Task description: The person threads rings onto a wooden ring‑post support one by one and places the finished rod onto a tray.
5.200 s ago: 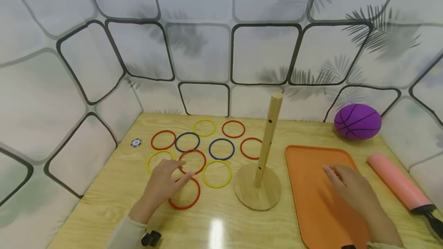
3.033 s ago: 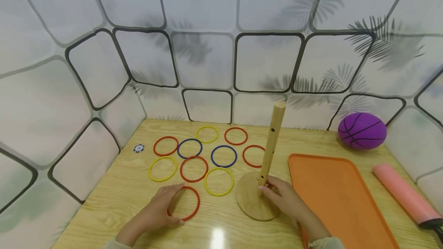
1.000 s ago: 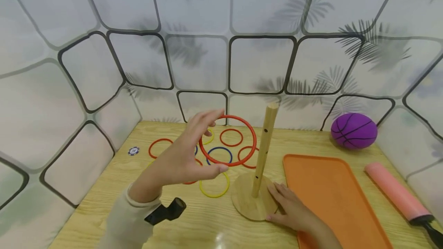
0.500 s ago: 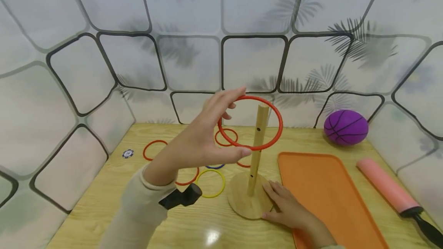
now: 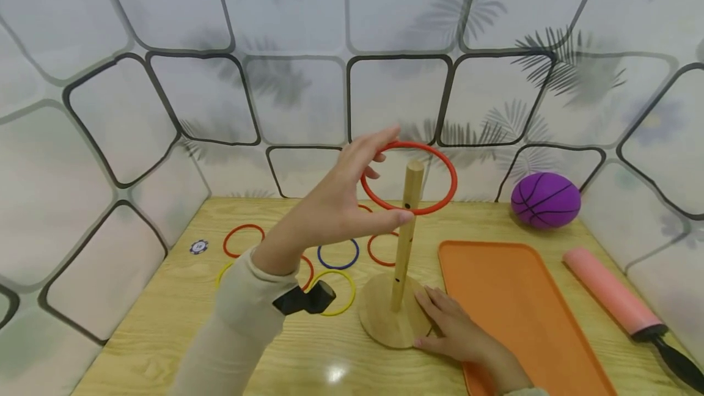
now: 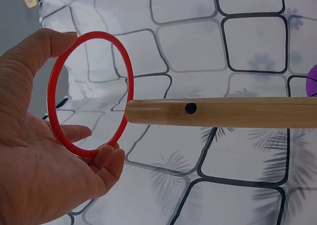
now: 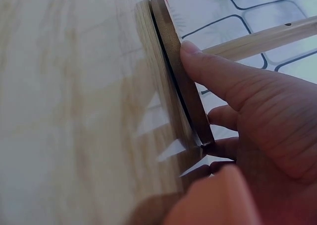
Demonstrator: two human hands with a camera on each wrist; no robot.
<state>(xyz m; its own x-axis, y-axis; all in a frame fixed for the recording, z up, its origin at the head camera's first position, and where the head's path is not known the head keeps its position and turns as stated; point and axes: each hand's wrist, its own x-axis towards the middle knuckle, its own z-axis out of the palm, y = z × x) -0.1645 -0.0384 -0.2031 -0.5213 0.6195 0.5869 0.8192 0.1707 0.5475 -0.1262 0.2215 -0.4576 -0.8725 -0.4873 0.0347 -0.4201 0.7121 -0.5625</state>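
In the head view my left hand (image 5: 330,209) pinches a red ring (image 5: 454,177) between thumb and fingers, level with the top of an upright wooden post (image 5: 404,255). The left wrist view has the ring (image 6: 51,91) held by its edge, its right side overlapping the post's tip (image 6: 143,112). Low on the stand, my right hand (image 5: 456,332) grips the right edge of the round wooden base (image 5: 379,322), thumb toward the front and fingers farther back. In the right wrist view the thumb presses on the base's rim (image 7: 171,41); some fingers are partly hidden.
Several rings lie on the table left of the stand, among them a blue ring (image 5: 338,268) and a yellow ring (image 5: 354,292). A poker chip (image 5: 199,247) is farther left. An orange tray (image 5: 511,298), a purple ball (image 5: 546,200) and a pink pump (image 5: 610,292) occupy the right.
My left hand has picked up the nearest red ring and raised it rightward to the post's top. My right hand has gone from above the tray to the post, then onto the base's edge.
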